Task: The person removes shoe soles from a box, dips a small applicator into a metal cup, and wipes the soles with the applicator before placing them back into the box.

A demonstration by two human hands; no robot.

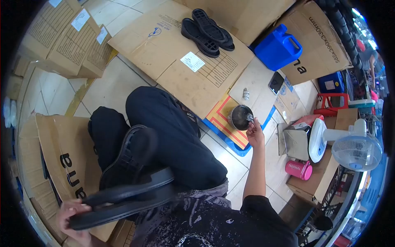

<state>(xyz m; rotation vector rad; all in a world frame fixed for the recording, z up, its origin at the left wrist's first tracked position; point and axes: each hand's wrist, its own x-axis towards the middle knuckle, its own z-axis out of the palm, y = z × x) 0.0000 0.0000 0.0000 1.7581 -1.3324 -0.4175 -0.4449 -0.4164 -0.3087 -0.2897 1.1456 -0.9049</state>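
My left hand (74,220), at the lower left, is closed around the heel or toe ends of a pair of black shoe soles (123,206). These soles lie roughly level, one beside the other, in front of my torso. Another black sole (135,150), blurred, rests tilted against my dark trousers. My right hand (255,132) reaches out with its fingers pinched on a small pale-handled tool (249,118) at the rim of a metal cup (236,117). The tool's far end is hidden in the cup, so its exact kind is unclear.
More black soles (207,33) lie stacked on a flattened cardboard sheet (164,53). Near the cup are a phone (276,82), a small roll (246,94) and a blue jug (278,47). A fan (356,147) and a pink thermal mug (298,169) stand at right.
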